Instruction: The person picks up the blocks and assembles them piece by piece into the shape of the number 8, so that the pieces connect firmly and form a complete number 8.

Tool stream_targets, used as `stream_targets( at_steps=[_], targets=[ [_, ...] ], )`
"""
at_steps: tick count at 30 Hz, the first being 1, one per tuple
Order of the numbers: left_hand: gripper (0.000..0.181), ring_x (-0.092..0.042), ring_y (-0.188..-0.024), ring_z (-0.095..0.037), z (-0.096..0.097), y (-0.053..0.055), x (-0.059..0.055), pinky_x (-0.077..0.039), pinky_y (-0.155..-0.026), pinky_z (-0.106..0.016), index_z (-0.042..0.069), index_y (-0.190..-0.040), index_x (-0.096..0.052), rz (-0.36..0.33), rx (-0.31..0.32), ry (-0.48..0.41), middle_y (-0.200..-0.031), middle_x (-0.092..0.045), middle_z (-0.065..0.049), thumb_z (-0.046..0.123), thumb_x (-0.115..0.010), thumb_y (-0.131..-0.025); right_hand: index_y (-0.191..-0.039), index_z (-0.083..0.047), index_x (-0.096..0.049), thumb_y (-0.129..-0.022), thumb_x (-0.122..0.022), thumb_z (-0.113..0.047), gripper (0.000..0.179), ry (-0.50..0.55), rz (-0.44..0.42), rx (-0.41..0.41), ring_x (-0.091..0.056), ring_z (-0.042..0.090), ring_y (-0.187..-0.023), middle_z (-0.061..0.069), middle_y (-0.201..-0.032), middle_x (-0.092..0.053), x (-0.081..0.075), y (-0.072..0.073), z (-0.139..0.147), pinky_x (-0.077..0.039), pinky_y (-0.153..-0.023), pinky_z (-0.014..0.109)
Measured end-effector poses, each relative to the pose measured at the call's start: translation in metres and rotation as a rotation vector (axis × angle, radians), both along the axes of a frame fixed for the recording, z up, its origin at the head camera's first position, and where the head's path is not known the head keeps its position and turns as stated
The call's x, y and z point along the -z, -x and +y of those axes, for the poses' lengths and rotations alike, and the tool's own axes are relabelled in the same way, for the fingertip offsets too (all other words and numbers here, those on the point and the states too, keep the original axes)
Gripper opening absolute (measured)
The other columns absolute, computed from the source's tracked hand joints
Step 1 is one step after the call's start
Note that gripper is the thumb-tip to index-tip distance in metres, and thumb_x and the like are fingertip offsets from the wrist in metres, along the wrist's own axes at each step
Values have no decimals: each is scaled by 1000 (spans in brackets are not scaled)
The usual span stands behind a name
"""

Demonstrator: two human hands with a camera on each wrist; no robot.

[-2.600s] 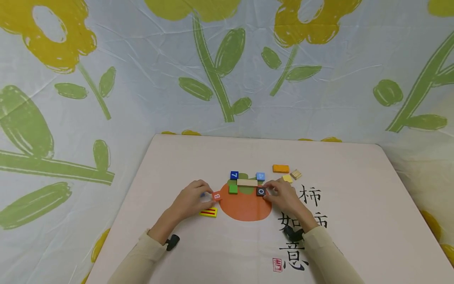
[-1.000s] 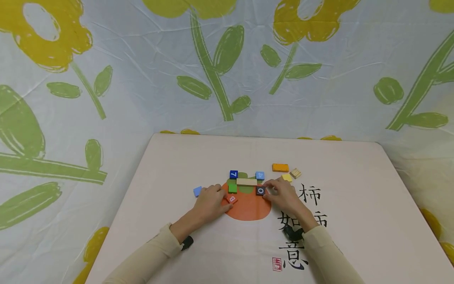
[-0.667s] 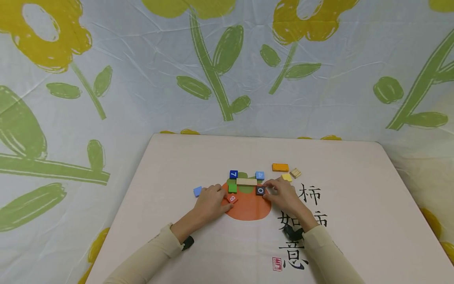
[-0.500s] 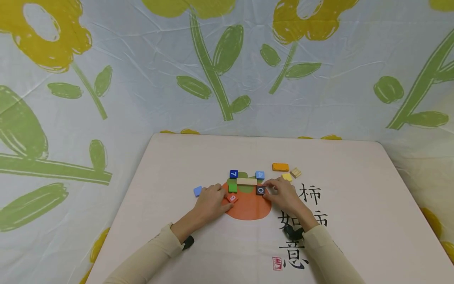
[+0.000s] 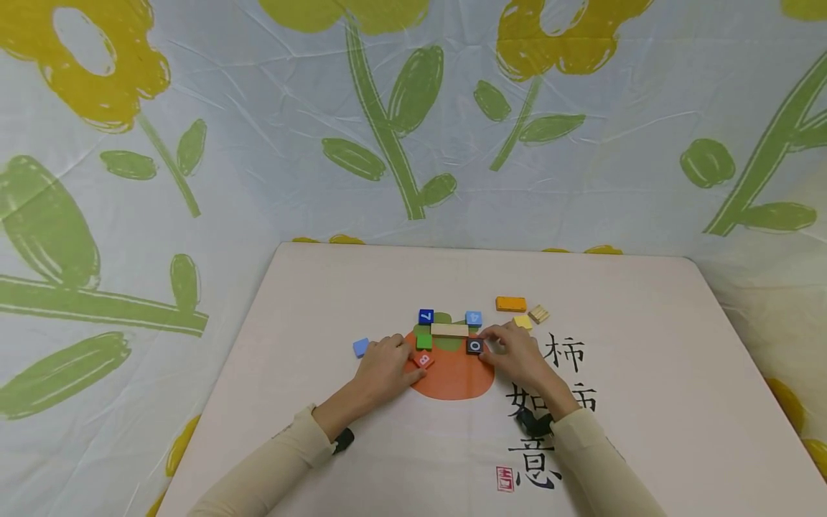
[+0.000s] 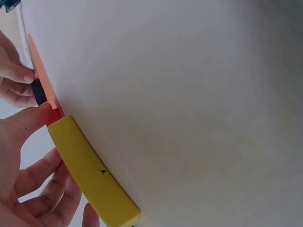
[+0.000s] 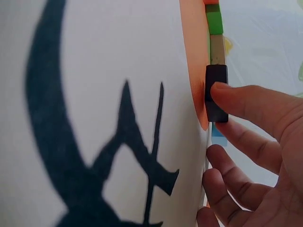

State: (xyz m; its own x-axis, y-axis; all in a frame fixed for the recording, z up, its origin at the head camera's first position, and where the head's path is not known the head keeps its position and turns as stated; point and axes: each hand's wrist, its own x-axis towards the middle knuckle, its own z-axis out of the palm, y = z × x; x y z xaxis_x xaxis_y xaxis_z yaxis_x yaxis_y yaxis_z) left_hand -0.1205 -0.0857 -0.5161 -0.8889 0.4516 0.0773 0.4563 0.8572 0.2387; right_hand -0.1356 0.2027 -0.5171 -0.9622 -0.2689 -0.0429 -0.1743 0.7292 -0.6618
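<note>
- From above, as the person works, the left hand (image 5: 384,370) has come inward: earlier it held the red block (image 5: 423,359) marked B off the left side of the orange fruit print (image 5: 452,384); now that block sits slantwise over the print, just in front of the green block (image 5: 423,341).
- The left grip is narrow, thumb and fingers about the red block; the right hand (image 5: 517,354) keeps its pinch on the black block (image 5: 474,346) marked O, in the same place as before.
- The yellow striped block seen earlier is covered by the left hand, and the blue block (image 5: 361,347) behind that hand shows again.
- The pale tabletop (image 5: 342,287) carries black brush characters (image 5: 534,467), partly hidden by the right arm; flower-printed cloth (image 5: 258,179) hangs behind and at the sides.
- From the left wrist, the thumb touches the red block, mostly hidden behind the yellow block (image 6: 92,172); I can't tell whether the other fingers touch the yellow one. The right hand is cut off at the edge.
- From the right wrist, the thumb presses the black block; a fingertip is hidden behind it. The red block is barely in view, and a brushstroke looms blurred on the tabletop.
</note>
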Motion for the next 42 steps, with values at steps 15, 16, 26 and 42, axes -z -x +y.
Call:
stream_targets(
  at_steps=[15, 16, 26, 42],
  targets=[
    [34, -53, -75, -15, 0, 0, -3, -44, -66, -33, 13, -90, -71, -10, 5, -13, -87, -56, 2, 45, -79, -84, -121, -4, -67, -88, -78, -17, 37, 21, 29, 11, -59, 32, -103, 14, -114, -63, -13, -6, 11, -49, -87, 49],
    [34, -53, -75, -15, 0, 0, -3, -44, -66, -34, 13, -90, -70, -10, 5, -15, -86, -56, 2, 45, -79, -84, -121, -3, -67, -89, -77, -16, 37, 22, 40, 11, -59, 32, -102, 14, -114, -63, -14, -7, 13, -49, -86, 49],
    [34, -53, -74, -15, -1, -1, 1, -43, -66, -33, 13, -88, -69, 4, 4, -19, -86, -56, 2, 45, -80, -84, -120, -2, -67, -92, -74, -12, 31, 59, 165, 99, -58, 36, -101, 18, -112, -63, -24, -2, 46, -48, -82, 52],
    [32, -54, -76, -15, -1, -1, 2, -44, -67, -35, 15, -86, -69, 27, 6, -31, -86, -56, 3, 46, -80, -83, -128, 2, -61, -98, -65, -16, 35, 13, 129, 246, -55, 43, -106, 26, -118, -58, -20, 23, 87, -47, -81, 56]
  ],
)
